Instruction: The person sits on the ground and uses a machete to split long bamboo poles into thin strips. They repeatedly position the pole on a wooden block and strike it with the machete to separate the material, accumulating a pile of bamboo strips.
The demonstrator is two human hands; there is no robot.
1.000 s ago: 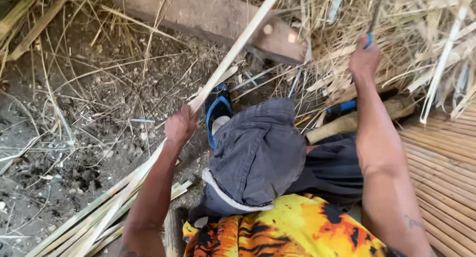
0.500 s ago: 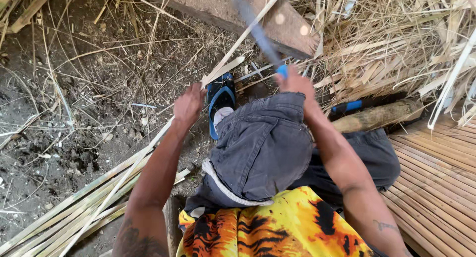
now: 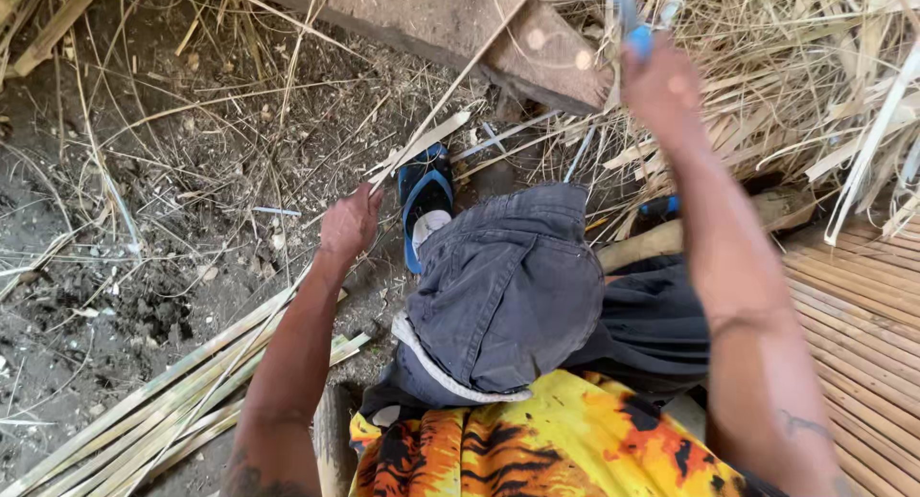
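My left hand (image 3: 349,224) grips a long thin bamboo strip (image 3: 450,85) that slants from the lower left up toward the top middle. Raised at the top right, my right hand (image 3: 663,87) is closed on a knife with a blue handle (image 3: 636,39); its blade runs out of the frame at the top. My bent knee in dark grey shorts (image 3: 508,286) sits between the two arms. A bundle of split bamboo strips (image 3: 153,411) lies on the ground under my left forearm.
A blue sandal (image 3: 424,202) is on my foot beside the left hand. A flat stone slab (image 3: 450,23) lies ahead. Dry straw and cut strips (image 3: 815,85) are heaped at the right, over a woven bamboo mat (image 3: 862,324). Bare dirt (image 3: 115,219) spreads at left.
My right hand dropped with the knife toward the strip near my knee, then lifted back up to the top right. The left hand kept hold of the strip.
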